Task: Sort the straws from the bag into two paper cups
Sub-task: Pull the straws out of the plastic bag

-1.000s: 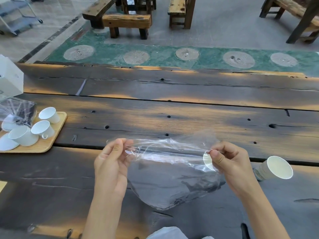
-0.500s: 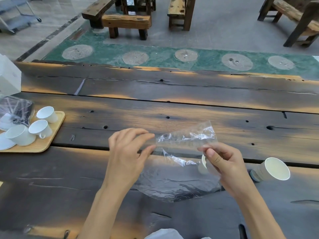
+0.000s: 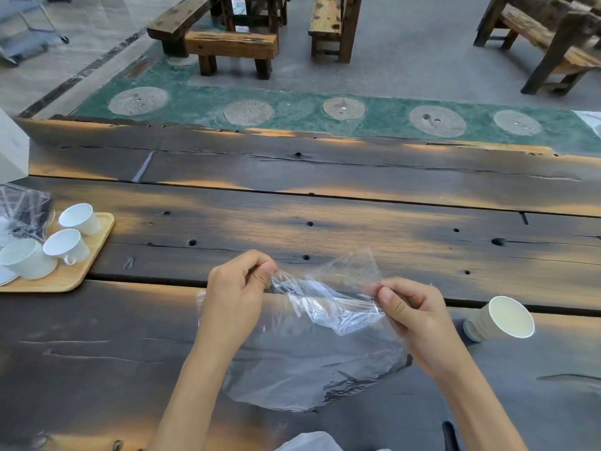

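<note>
A clear plastic bag (image 3: 312,359) is held above the dark wooden table (image 3: 325,222), its lower part hanging toward me. My left hand (image 3: 237,294) pinches the bag's upper left edge. My right hand (image 3: 409,314) pinches the upper right edge, thumb on top. The film between them is crumpled and folded. A white paper cup (image 3: 497,319) lies on its side to the right of my right hand, mouth toward me. I see no straws inside the bag. A second paper cup is not visible now.
A wooden tray (image 3: 74,271) at the left holds white ceramic cups (image 3: 66,245) and a dark packet in clear wrap (image 3: 22,209). A white box (image 3: 11,151) stands behind it. Benches stand on the floor beyond the table's far edge.
My hands have moved the bag's top edge: first stretched wide, then gathered closer and crumpled. The small white cup seen behind my right hand earlier is no longer visible.
</note>
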Available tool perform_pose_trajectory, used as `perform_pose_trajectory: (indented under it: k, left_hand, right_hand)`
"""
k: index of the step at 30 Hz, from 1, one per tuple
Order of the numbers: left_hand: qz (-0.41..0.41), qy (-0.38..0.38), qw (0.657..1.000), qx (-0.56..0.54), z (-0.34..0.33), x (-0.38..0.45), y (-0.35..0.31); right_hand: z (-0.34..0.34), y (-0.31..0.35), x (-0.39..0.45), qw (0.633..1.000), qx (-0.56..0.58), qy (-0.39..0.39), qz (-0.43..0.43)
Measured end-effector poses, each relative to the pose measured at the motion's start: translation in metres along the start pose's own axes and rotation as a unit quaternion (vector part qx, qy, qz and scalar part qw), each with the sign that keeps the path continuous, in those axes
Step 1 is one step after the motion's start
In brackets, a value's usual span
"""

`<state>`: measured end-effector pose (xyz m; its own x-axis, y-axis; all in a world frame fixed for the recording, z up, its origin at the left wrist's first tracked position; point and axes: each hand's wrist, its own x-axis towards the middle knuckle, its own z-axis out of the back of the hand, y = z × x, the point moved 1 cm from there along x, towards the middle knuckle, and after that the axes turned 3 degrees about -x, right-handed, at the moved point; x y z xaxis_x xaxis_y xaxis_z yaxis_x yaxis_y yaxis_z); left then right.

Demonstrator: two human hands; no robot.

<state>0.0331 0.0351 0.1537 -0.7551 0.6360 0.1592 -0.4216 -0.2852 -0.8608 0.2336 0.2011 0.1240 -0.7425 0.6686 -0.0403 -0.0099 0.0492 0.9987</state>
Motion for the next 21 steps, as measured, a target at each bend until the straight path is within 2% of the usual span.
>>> perform_pose_trajectory:
  k: [6, 11, 14, 16, 21]
  left_hand:
    - [0.003, -0.006, 1.000, -0.013, 0.002, -0.001, 0.000]
    - [-0.099, 0.051, 0.989, 0.099, -0.004, -0.001, -0.008]
    - [-0.153, 0.066, 0.983, 0.081, -0.010, -0.003, -0.018]
    - [-0.174, 0.054, 0.981, 0.068, -0.011, -0.003, -0.022]
    - [-0.200, -0.029, 0.977, 0.068, -0.006, -0.001, -0.030]
  right_hand:
    - [0.001, 0.005, 0.000, 1.000, -0.016, -0.003, 0.007]
    - [-0.001, 0.007, 0.001, 0.999, -0.033, 0.001, 0.006]
    - [-0.005, 0.006, 0.000, 0.999, -0.035, 0.011, 0.007]
    - [-0.005, 0.008, 0.000, 1.000, -0.030, -0.007, 0.001]
    - [-0.003, 0.015, 0.000, 0.999, -0.017, -0.032, 0.006]
